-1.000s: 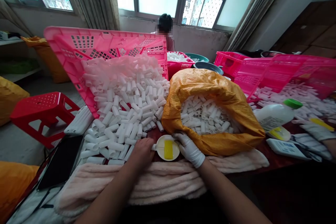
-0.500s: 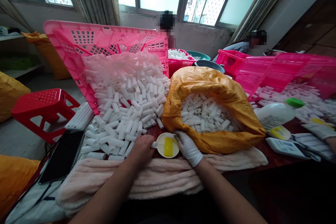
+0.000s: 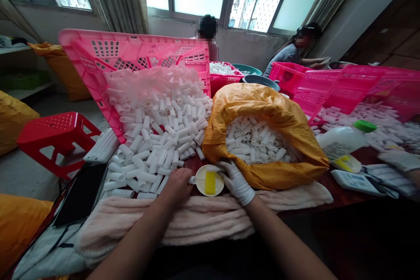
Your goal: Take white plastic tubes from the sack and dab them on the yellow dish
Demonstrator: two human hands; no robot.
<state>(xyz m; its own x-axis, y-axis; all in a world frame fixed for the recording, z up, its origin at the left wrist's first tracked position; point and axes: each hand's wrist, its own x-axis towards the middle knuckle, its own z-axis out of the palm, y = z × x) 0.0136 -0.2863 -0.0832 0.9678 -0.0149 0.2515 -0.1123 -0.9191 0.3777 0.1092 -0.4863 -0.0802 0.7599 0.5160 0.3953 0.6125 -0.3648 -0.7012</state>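
Head view: white tube in left grip

On my bench, the tubes heap against a tilted crate on the left, and a sack holding more sits to their right. A dish lies between them, with a towel in front and a bottle farther right.

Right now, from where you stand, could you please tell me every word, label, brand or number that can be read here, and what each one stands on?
White plastic bottle with a green cap: its printed label is too blurred to read.
Flat white rectangular package with blue print: too small and blurred to read.
No readable words or numbers show anywhere.
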